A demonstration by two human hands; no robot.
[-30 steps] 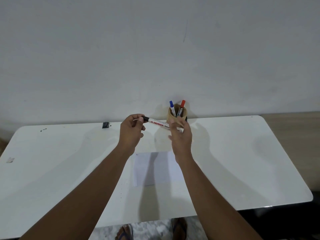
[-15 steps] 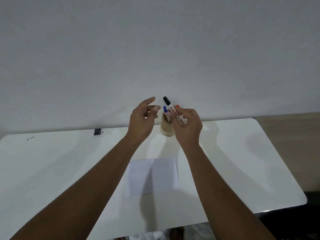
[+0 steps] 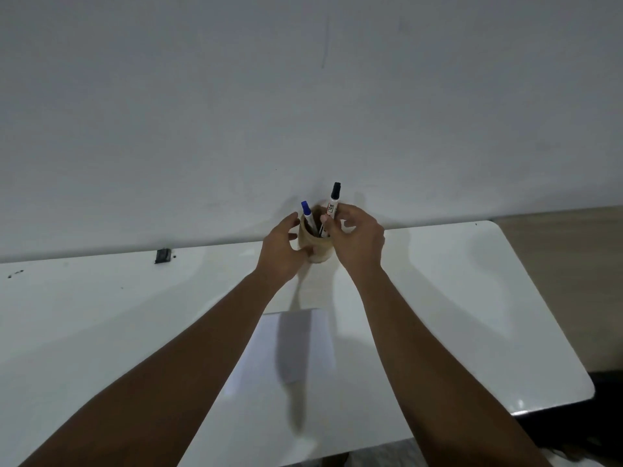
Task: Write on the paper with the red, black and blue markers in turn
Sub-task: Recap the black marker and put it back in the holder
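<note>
A tan round holder (image 3: 318, 250) stands at the far edge of the white table (image 3: 101, 325). My right hand (image 3: 357, 241) grips the black-capped marker (image 3: 333, 201) upright, its lower end inside the holder. My left hand (image 3: 281, 252) is wrapped around the holder's left side. The blue-capped marker (image 3: 306, 214) stands in the holder. The red marker is hidden, probably behind my right hand. A white sheet of paper (image 3: 296, 345) lies flat on the table between my forearms.
A small dark object (image 3: 162, 256) lies at the table's back edge on the left, with dark specks (image 3: 15, 274) further left. A plain wall rises right behind the table. The table's right edge borders a wooden floor (image 3: 556, 264).
My right hand turned the capped black marker upright and lowered it into the holder. My left hand let go of the marker and moved onto the holder's side. The view shifted closer.
</note>
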